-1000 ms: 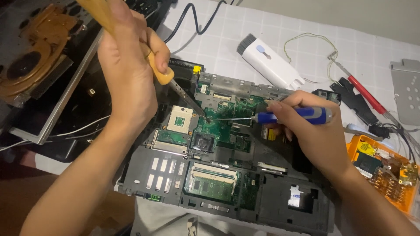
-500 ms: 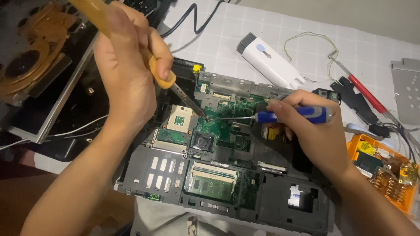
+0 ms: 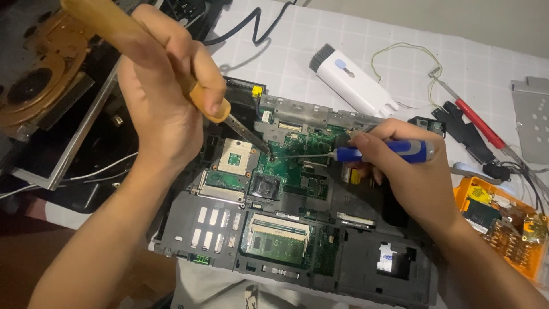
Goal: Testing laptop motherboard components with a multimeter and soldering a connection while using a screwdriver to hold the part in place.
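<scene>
The left hand (image 3: 163, 109) is closed in a full fist around the thick wooden handle of a large screwdriver (image 3: 189, 91), thumb pressed on the handle's lower end; its metal shaft slants down and to the right, and the tip rests on the green circuit board (image 3: 291, 166) just right of the square processor socket (image 3: 235, 155). The right hand (image 3: 400, 171) comes in from the right and pinches a slim blue-handled screwdriver (image 3: 383, 151) between thumb and fingers, the other fingers curled under it; this tool lies almost level, its thin shaft pointing left, and its tip meets the board at nearly the same spot as the wooden one's tip, so the two tips sit just beside each other. The board sits inside an opened dark laptop chassis (image 3: 217, 229) in the middle of the surface (image 3: 400, 34), which is covered with a white sheet printed in a grid. Near the viewer, a memory module (image 3: 277, 237) lies in its slot in the chassis. Far and right of the hands lies a white brush-ended cleaning tool (image 3: 351, 80), with a thin yellowish wire (image 3: 400, 54) looped beyond it. Further right are a red-handled tool (image 3: 477, 123) and a grey metal plate (image 3: 532, 114) at the edge. An orange tray (image 3: 532, 257) holding small circuit parts sits at the near right. At the far left lies a copper-coloured fan and heatsink assembly (image 3: 40, 74).
</scene>
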